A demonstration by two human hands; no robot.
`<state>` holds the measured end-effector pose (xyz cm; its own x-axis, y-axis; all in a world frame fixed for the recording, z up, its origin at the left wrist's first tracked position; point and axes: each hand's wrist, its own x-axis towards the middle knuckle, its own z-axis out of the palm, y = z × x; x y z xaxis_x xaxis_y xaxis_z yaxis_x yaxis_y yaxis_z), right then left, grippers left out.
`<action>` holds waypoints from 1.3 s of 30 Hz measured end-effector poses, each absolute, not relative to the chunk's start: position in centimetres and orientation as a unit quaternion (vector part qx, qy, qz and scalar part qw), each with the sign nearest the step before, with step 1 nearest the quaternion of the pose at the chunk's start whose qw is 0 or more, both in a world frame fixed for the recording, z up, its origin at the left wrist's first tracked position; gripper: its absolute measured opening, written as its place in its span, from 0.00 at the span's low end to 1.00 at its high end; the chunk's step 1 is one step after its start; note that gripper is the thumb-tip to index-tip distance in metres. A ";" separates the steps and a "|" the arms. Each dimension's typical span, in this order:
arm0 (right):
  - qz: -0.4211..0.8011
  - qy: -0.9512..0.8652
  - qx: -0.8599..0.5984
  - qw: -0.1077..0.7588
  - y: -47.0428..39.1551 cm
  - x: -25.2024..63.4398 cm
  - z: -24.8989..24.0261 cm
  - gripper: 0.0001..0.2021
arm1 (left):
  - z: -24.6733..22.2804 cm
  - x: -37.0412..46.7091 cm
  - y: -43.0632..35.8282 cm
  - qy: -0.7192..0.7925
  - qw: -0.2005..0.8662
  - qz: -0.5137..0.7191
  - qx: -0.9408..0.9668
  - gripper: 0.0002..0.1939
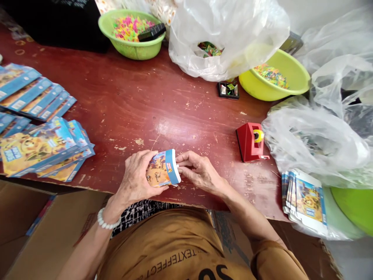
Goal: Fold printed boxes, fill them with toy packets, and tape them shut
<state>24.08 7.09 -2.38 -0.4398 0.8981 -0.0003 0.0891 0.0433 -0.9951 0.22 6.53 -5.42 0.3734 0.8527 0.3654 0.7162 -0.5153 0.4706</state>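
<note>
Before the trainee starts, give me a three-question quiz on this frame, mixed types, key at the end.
1. What colour is the tape dispenser? A green, B black, C red.
2. True or false: the bead bracelet is worn on the right wrist.
3. Fill in: the small printed box is gripped around its sides by the ____ hand.

Key: 1. C. 2. False: the bead bracelet is on the left. 3. Left hand; the right hand is at the box's blue-banded end.
</note>
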 end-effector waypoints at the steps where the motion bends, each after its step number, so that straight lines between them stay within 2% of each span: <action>1: 0.577 -0.616 -0.398 0.360 7.1 24.0 -2.5 0.10 | -5.4 0.3 6.5 0.475 0.120 0.293 0.821 0.47; 7: 0.589 -0.563 -0.410 0.410 6.6 22.8 -3.3 0.16 | -5.3 0.5 6.6 0.464 0.147 0.314 0.815 0.45; 12: 0.519 -0.629 -0.381 0.435 6.1 22.8 -3.0 0.12 | -4.3 0.6 6.2 0.418 0.219 0.308 0.826 0.41; 17: 0.307 -0.801 -0.301 0.417 5.5 22.9 -1.2 0.02 | -3.6 1.4 5.1 0.355 0.218 0.333 0.846 0.35; 20: 0.149 -0.882 -0.223 0.388 4.8 22.4 -0.3 0.12 | -3.7 1.4 4.8 0.345 0.200 0.356 0.845 0.30; 22: 0.062 -0.912 -0.202 0.353 4.4 22.0 0.2 0.15 | -3.6 1.3 4.6 0.337 0.201 0.371 0.842 0.26; 24: -0.003 -0.921 -0.230 0.314 4.2 21.9 0.5 0.14 | -3.1 1.1 4.4 0.342 0.214 0.394 0.826 0.22; 26: -0.025 -0.908 -0.272 0.316 4.1 22.1 0.9 0.16 | -2.3 1.2 4.1 0.383 0.254 0.410 0.788 0.19; 29: 0.031 -0.855 -0.319 0.408 3.9 22.9 1.2 0.24 | -0.7 1.3 3.4 0.498 0.353 0.432 0.664 0.16; 32: 0.117 -0.797 -0.371 0.462 3.3 23.4 0.6 0.28 | 0.6 1.4 2.3 0.546 0.437 0.484 0.526 0.21; 37: 0.420 -0.701 -0.378 0.436 0.0 22.3 -2.4 0.19 | -0.3 1.7 -0.9 0.532 0.574 0.487 0.387 0.25; 39: 0.494 -0.646 -0.391 0.430 -1.7 21.7 -3.8 0.19 | -1.5 1.8 -2.3 0.528 0.615 0.466 0.356 0.27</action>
<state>21.71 -1.75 -3.82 -0.3244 0.9308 0.1683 0.0810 0.2046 -0.9755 1.84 -2.34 -1.52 0.0086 0.9481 -0.3179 -0.1967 0.3133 0.9291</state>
